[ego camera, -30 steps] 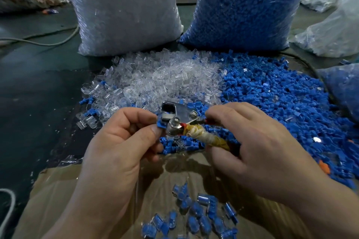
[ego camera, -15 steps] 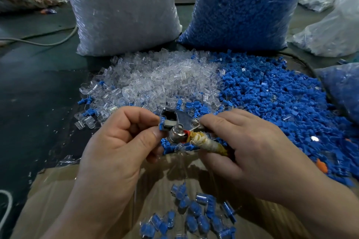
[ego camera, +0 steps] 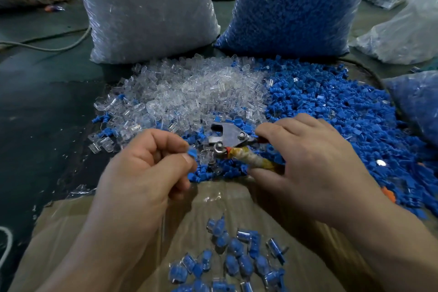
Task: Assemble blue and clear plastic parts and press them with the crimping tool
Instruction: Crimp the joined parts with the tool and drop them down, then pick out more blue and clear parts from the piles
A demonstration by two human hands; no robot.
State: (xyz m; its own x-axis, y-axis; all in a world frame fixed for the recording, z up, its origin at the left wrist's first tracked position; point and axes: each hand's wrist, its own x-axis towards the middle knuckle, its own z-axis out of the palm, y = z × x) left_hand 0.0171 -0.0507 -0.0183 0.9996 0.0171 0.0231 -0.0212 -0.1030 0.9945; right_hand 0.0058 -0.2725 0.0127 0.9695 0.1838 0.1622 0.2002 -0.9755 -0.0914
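Dark green surface (ego camera: pixel 42 106), matte and dusty; I cannot tell whether it is floor or tabletop. A brown cardboard sheet (ego camera: pixel 78 220) lies nearest me. At the far side stand two tall plastic sacks, just beside each other: clear sack (ego camera: pixel 147 7) on my left, blue sack (ego camera: pixel 296 2) on my right. A grey cable (ego camera: pixel 59 48) curves across the far left. Pale plastic bags (ego camera: pixel 403 26) slump at the far right. The light is soft, with small glints on the sacks.

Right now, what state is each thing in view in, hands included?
left hand, pinching a blue part between thumb and forefinger
right hand, gripping the crimping tool by its handles
crimping tool, head apart from the blue part
clear parts pile, loose heap
blue parts pile, loose heap
assembled pieces, scattered on the cardboard
clear-parts bag, upright, full
blue-parts bag, upright, full
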